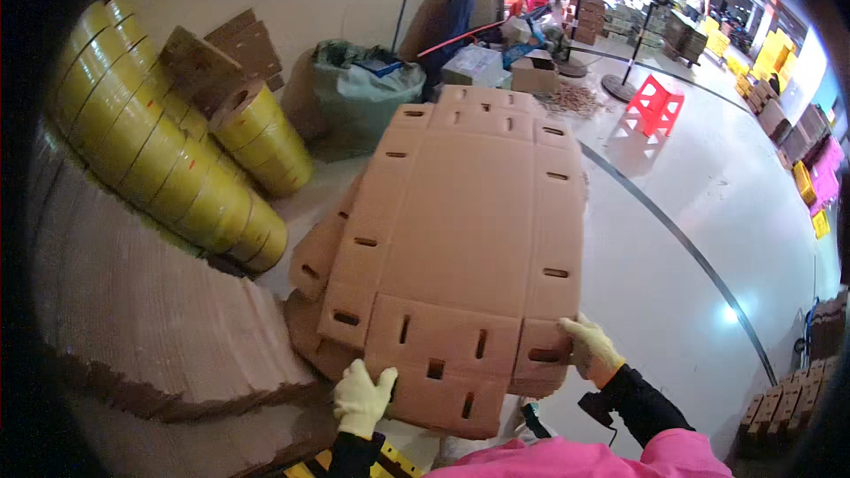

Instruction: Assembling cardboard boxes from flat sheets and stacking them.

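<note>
Touching the top cardboard sheet (460,212) near its 2 closest corners are 2 hands in pale yellow gloves. The left hand (361,400) is at the left edge of the sheet's near flap, its thumb and forefinger set apart in a narrow V, the thumb against the cardboard. The right hand (591,350) is at the near right corner, fingertips over the edge beside a slot. I cannot tell whether either set of fingers is pinching the sheet, since parts of both hands are hidden.

The brown sheet lies flat, its long side running away from the body, with creased panels, slots along both sides and a small square hole in the near flap. Other sheets (310,270) stick out at an angle from under its left edge.

To the left stands a large stack of flat cardboard (186,327), its near right corner close to those sheets. Behind the stack, yellow rolls (150,137) form a long leaning column, with a shorter column (263,139) next to it. Past the sheet's far left corner is a green bag (363,111). Beyond its far right corner, a red stool (655,104) stands on the pale floor (655,221), near a fan's round base (622,88).
</note>
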